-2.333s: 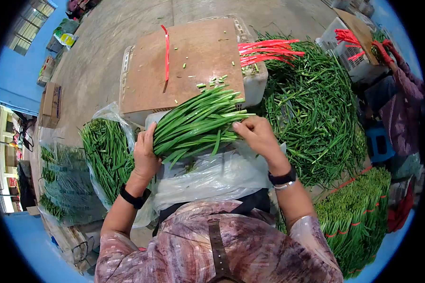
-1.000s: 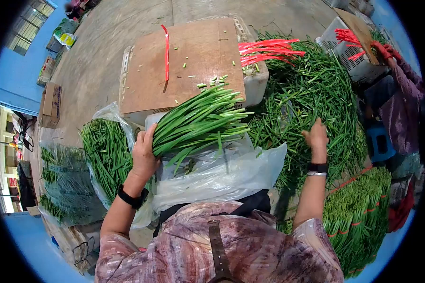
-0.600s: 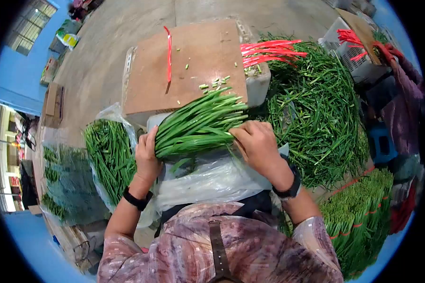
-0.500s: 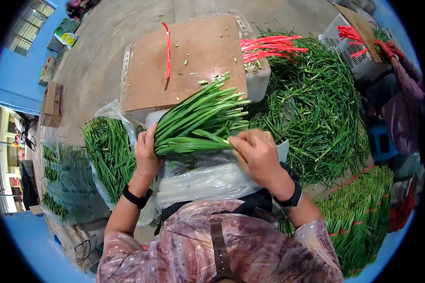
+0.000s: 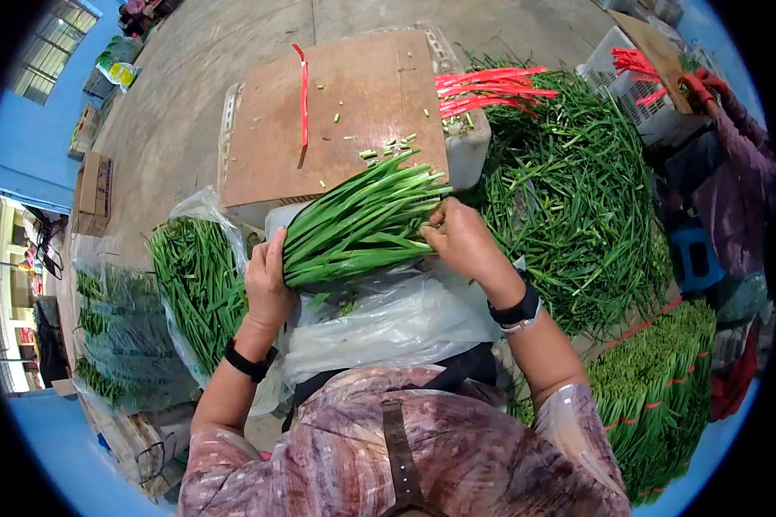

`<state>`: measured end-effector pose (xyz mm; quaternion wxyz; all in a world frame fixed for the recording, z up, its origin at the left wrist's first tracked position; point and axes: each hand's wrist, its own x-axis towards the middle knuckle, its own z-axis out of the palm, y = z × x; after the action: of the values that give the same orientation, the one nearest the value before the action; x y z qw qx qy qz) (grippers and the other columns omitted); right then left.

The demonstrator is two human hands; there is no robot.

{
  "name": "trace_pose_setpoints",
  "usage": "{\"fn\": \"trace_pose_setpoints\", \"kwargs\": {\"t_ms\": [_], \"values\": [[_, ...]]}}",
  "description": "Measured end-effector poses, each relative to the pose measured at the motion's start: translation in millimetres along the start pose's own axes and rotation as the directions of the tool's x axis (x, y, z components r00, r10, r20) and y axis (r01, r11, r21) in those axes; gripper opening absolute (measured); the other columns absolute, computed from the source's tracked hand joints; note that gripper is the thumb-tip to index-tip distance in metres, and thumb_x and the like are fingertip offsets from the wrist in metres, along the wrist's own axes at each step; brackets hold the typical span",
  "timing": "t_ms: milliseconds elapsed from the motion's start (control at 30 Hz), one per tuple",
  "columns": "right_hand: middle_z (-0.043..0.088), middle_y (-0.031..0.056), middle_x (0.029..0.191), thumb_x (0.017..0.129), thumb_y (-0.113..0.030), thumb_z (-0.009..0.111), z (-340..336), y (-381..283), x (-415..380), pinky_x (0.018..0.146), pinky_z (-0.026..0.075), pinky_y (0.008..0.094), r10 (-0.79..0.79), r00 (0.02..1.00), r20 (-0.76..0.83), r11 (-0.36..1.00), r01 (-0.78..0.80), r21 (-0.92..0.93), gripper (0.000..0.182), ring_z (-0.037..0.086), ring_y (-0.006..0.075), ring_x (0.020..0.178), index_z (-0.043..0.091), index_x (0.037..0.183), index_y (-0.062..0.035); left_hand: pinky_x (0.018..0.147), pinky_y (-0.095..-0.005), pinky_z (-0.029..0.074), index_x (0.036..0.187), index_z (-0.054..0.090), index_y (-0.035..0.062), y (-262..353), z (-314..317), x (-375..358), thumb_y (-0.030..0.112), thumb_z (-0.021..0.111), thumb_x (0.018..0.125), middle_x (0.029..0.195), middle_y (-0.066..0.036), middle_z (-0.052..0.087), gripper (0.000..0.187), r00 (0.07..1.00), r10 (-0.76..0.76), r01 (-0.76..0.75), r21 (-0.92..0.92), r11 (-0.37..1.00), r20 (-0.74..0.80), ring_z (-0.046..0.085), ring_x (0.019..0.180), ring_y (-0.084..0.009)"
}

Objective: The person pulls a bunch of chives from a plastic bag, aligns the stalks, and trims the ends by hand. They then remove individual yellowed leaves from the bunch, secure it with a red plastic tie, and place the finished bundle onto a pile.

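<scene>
A loose bunch of garlic chives (image 5: 353, 224) lies across the front of a brown board (image 5: 267, 121), pale stem ends to the right. My left hand (image 5: 267, 280) is closed around its leafy end, thumb on top. At the stem ends, my right hand (image 5: 461, 239) is closed with thumb and fingers pinched on the chives; its fingertips are partly hidden. One red tie strip (image 5: 303, 99) and several short cut stem pieces (image 5: 388, 148) lie on the board. Crumpled clear plastic (image 5: 379, 323) covers my lap below the bunch.
Red strips (image 5: 491, 90) lie right of the board, beside a large heap of loose greens (image 5: 569, 207). Red-tied bundles (image 5: 655, 379) lie lower right. Bagged greens (image 5: 198, 280) stand at left. Another person's gloved hand (image 5: 703, 86) is by a white crate (image 5: 616, 65).
My right hand has moved up and slightly left along the stem ends. The stems it held out low on the right now lie in with the bunch. My left hand stays in place.
</scene>
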<state>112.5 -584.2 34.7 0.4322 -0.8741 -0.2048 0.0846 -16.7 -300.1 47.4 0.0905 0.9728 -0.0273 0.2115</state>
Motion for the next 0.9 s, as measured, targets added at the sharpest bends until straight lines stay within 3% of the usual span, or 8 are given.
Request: {"fn": "trace_pose_setpoints", "kwargs": {"t_ms": [33,133,233,367,567,700,733,900], "values": [[0.064,0.0208,0.077,0.077,-0.017,0.067,3,3,0,0.063,0.047,0.0482,0.036,0.998,-0.048,0.998,-0.034,0.043,0.023,0.062,0.0411,0.073,0.059,0.090,0.0015,0.069,-0.0375,0.043,0.131,0.045,0.0040,0,0,-1,0.004,0.066,0.069,0.097,-0.013,0.055,0.065,1.000,-0.001,0.001,0.006,1.000,0.000,0.056,0.083,-0.0306],[0.064,0.0168,0.086,0.074,-0.018,0.071,-1,-9,-3,0.066,0.047,0.0450,0.127,0.991,-0.028,0.979,-0.130,-0.160,0.037,0.061,0.0365,0.080,0.058,0.107,-0.0047,0.070,-0.0377,0.044,0.131,0.045,0.0037,0,1,-1,0.003,0.066,0.069,0.097,-0.013,0.055,0.066,1.000,-0.001,0.001,-0.019,1.000,-0.002,0.056,0.083,-0.0311],[0.060,0.0124,0.092,0.072,-0.019,0.073,2,-6,-5,0.073,0.045,0.0406,-0.141,0.970,-0.199,0.945,0.072,-0.319,0.042,0.058,0.0312,0.088,0.060,0.111,-0.0101,0.071,-0.0381,0.045,0.131,0.045,0.0032,-2,0,0,0.002,0.067,0.068,0.097,-0.014,0.055,0.067,1.000,0.001,-0.001,-0.043,0.999,0.008,0.056,0.084,-0.0320],[0.057,0.0101,0.094,0.071,-0.016,0.073,2,0,4,0.075,0.042,0.0405,-0.302,0.896,-0.327,0.952,0.268,-0.145,0.032,0.054,0.0287,0.091,0.066,0.102,-0.0107,0.071,-0.0392,0.046,0.131,0.045,0.0029,-2,1,1,0.001,0.067,0.067,0.098,-0.015,0.055,0.068,1.000,-0.014,0.015,-0.054,0.998,0.021,0.056,0.085,-0.0332],[0.056,0.0104,0.094,0.071,-0.017,0.073,14,6,9,0.078,0.041,0.0397,-0.301,0.939,-0.165,0.954,0.297,-0.044,0.023,0.053,0.0291,0.094,0.067,0.092,-0.0095,0.076,-0.0401,0.047,0.130,0.044,0.0025,0,-3,4,-0.004,0.065,0.067,0.101,-0.018,0.055,0.067,0.997,-0.039,0.044,-0.082,0.996,0.063,0.056,0.089,-0.0365],[0.060,0.0114,0.079,0.073,-0.013,0.070,3,3,12,0.065,0.046,0.0358,-0.256,0.964,-0.074,0.944,0.266,0.195,0.016,0.059,0.0295,0.074,0.065,0.086,-0.0040,0.078,-0.0398,0.048,0.130,0.044,0.0029,-2,-6,5,-0.005,0.065,0.065,0.103,-0.018,0.055,0.069,0.994,-0.042,0.054,-0.122,0.991,0.097,0.056,0.093,-0.0367],[0.062,0.0101,0.071,0.075,-0.011,0.068,-2,0,11,0.057,0.045,0.0302,-0.245,0.969,-0.022,0.907,0.238,0.348,0.016,0.058,0.0206,0.062,0.064,0.086,-0.0005,0.079,-0.0397,0.048,0.130,0.044,0.0030,-3,-6,4,-0.005,0.065,0.064,0.103,-0.017,0.055,0.070,0.993,-0.048,0.063,-0.133,0.989,0.109,0.056,0.093,-0.0368],[0.062,0.0021,0.070,0.081,-0.012,0.065,-30,13,16,0.057,0.044,0.0248,-0.189,0.946,0.265,0.867,0.035,0.497,0.014,0.053,0.0067,0.065,0.064,0.085,0.0020,0.076,-0.0404,0.047,0.132,0.042,0.0053,-9,-6,6,-0.009,0.066,0.055,0.099,-0.017,0.052,0.082,0.992,0.016,0.005,-0.170,0.985,0.122,0.054,0.088,-0.0368]]}}
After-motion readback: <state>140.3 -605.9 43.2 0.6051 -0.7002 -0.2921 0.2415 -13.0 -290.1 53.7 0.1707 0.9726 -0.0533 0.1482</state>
